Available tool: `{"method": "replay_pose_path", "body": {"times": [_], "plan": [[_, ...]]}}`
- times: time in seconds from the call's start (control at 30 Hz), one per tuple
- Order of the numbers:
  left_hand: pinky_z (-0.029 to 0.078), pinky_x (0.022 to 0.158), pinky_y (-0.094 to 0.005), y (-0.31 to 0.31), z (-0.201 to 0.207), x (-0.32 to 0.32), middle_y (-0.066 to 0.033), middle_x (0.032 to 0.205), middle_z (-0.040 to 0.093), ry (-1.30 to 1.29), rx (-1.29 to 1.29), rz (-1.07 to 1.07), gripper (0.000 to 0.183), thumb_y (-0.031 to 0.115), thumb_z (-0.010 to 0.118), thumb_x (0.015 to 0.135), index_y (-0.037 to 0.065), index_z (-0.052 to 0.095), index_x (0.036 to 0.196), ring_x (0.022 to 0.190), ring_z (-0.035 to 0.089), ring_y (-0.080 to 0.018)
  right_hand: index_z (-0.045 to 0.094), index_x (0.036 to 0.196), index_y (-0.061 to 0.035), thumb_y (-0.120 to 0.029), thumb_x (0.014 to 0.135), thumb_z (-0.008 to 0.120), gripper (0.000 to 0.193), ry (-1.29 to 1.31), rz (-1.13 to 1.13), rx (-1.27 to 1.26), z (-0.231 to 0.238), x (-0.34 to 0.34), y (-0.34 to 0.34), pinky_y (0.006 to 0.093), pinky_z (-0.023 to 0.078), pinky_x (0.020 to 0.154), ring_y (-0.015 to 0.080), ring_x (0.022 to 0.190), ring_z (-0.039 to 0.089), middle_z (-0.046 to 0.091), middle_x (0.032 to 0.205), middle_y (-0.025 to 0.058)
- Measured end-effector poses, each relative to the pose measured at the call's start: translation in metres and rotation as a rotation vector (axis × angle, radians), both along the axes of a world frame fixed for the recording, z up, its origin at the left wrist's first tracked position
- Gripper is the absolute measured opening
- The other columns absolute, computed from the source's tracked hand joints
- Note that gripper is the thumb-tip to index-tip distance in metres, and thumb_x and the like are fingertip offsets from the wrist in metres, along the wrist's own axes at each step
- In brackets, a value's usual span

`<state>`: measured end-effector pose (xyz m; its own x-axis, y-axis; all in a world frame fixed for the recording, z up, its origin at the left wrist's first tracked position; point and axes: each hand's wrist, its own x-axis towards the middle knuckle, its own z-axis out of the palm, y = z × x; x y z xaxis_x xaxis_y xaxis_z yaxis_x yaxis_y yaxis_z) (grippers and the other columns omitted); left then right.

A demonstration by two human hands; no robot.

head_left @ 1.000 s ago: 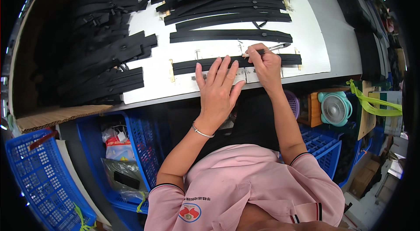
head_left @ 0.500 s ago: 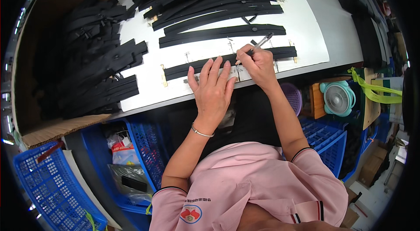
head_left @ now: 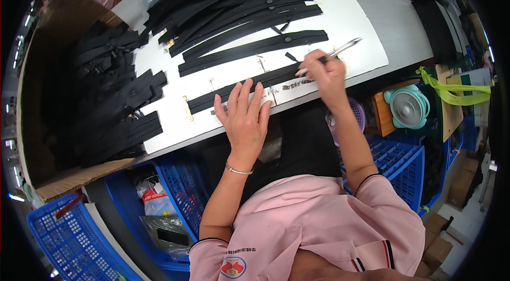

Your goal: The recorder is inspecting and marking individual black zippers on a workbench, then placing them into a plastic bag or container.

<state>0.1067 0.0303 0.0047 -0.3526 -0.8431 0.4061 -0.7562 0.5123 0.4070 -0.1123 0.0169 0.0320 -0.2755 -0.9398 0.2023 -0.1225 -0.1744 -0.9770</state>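
A long black zipper strip (head_left: 281, 75) lies across a white board (head_left: 356, 26) close to the table's front edge. My left hand (head_left: 244, 116) rests on it, fingers spread and flat, pressing nothing else. A clear-barrelled pen (head_left: 345, 48) is pinched in my right hand (head_left: 328, 78), its back end pointing up to the right. The pen's tip is down by the right part of the strip; whether it touches is hard to tell. A small black pull tab (head_left: 290, 56) sticks out beyond the strip's far edge. Dark marks (head_left: 297, 85) show on the board along the near side.
Another zipper strip (head_left: 255, 49) lies just beyond, with a heap of strips (head_left: 234, 7) farther back. More black strips (head_left: 127, 92) spill from a cardboard box (head_left: 40, 68) at the left. Blue crates (head_left: 79, 238) and a small teal fan (head_left: 408, 106) stand below the table.
My right hand has moved rightward along the strip, and the pen leans lower. My left hand stays on the strip. The whole view has shifted somewhat.
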Motion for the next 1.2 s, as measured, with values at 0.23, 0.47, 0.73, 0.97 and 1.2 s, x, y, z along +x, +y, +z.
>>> {"method": "replay_pose_path", "body": {"times": [0.23,0.47,0.73,0.97,1.2], "plan": [[0.019,0.12,-0.0552,0.002,0.004,-0.005,-0.0073,0.139,0.062,-0.002,0.008,0.0,0.038,0.021,0.075,0.092,0.011,0.071,0.128,0.133,0.053,-0.0274,0.069,0.088,-0.0015,-0.013,0.103,0.06,0.021,0.122,-0.137,0.039,-0.018,-0.056,-0.006,0.0209,0.04,0.061,0.0045,0.069,0.053,0.065,0.08,0.0001],[0.03,0.117,-0.0496,-0.017,0.018,-0.062,-0.0077,0.13,0.067,0.24,0.008,-0.174,0.028,0.013,0.076,0.09,0.008,0.073,0.117,0.125,0.058,-0.0271,0.07,0.09,0.0,-0.012,0.102,0.061,0.019,0.137,-0.143,0.083,-0.028,-0.059,-0.006,0.0213,0.043,0.062,0.0042,0.069,0.055,0.066,0.079,0.0005],[0.042,0.098,-0.0412,-0.043,0.003,-0.111,-0.005,0.105,0.07,0.297,-0.061,-0.226,0.013,0.009,0.077,0.084,0.006,0.076,0.096,0.102,0.062,-0.026,0.072,0.089,0.003,-0.016,0.098,0.068,0.021,0.189,-0.147,0.001,-0.035,-0.058,-0.011,0.0256,0.04,0.05,0.0043,0.057,0.051,0.065,0.066,0.0031],[0.042,0.095,-0.0397,-0.042,0.001,-0.114,-0.0035,0.103,0.069,0.269,-0.081,-0.204,0.013,0.008,0.078,0.082,0.007,0.076,0.095,0.102,0.061,-0.025,0.07,0.092,0.0061,-0.012,0.1,0.065,0.021,0.37,-0.119,0.067,-0.026,-0.058,-0.007,0.0231,0.047,0.059,0.0057,0.066,0.059,0.07,0.075,0.0027],[0.042,0.095,-0.0394,-0.04,0.001,-0.116,-0.0035,0.103,0.069,0.264,-0.1,-0.191,0.013,0.01,0.078,0.082,0.007,0.076,0.095,0.103,0.061,-0.025,0.071,0.083,0.0015,-0.016,0.096,0.067,0.022,0.163,-0.068,-0.073,-0.037,-0.063,-0.006,0.0281,0.044,0.052,0.0105,0.053,0.057,0.066,0.064,0.0057]]}}
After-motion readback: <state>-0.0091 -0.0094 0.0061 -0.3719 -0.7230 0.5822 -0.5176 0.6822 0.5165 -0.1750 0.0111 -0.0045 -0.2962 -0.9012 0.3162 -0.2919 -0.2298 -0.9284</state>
